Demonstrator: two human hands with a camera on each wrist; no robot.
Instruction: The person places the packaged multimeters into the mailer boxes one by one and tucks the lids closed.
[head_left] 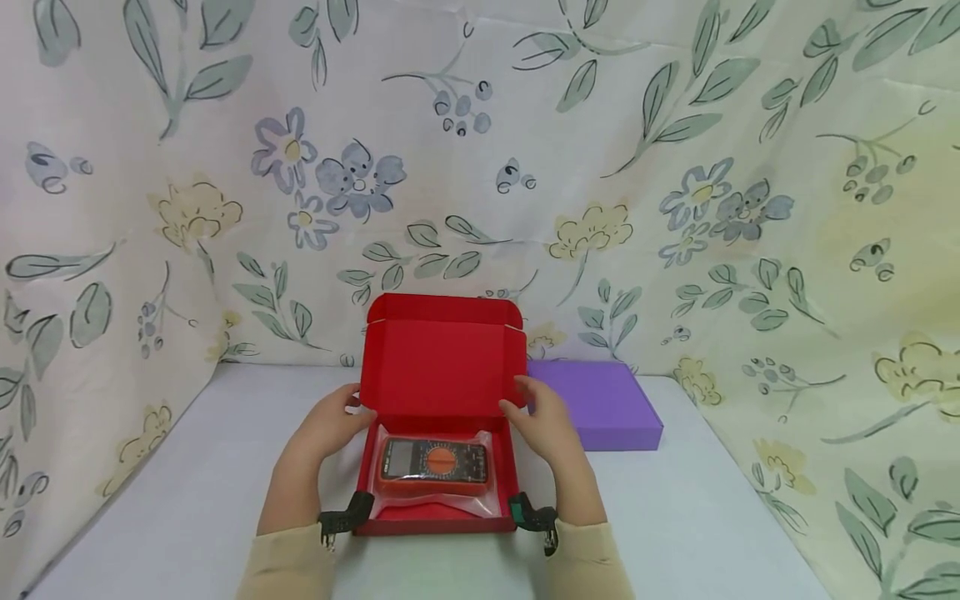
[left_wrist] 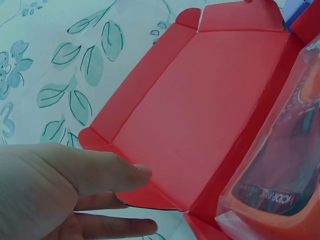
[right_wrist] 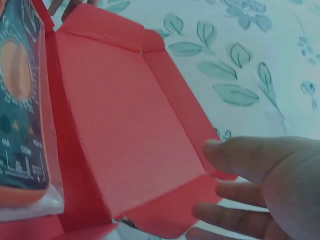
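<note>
A red cardboard box (head_left: 435, 527) lies on the table with its lid (head_left: 442, 367) raised at the back. Inside, a multimeter (head_left: 435, 463) with an orange case and round dial sits in clear plastic wrapping (head_left: 487, 500). My left hand (head_left: 330, 427) is at the lid's left side flap; its thumb (left_wrist: 135, 172) overlaps the inner face, while one straight finger reaches behind the flap. At the opposite flap is my right hand (head_left: 547, 421), its thumb (right_wrist: 225, 152) and loosely extended fingers (right_wrist: 225, 215) spread around the edge.
A flat purple box (head_left: 600, 408) lies on the white table (head_left: 675, 517) just right of the red lid. Behind the table hangs a floral cloth (head_left: 480, 167). Black straps (head_left: 347, 517) with wrist cameras sit on both forearms, close to the red box's front corners.
</note>
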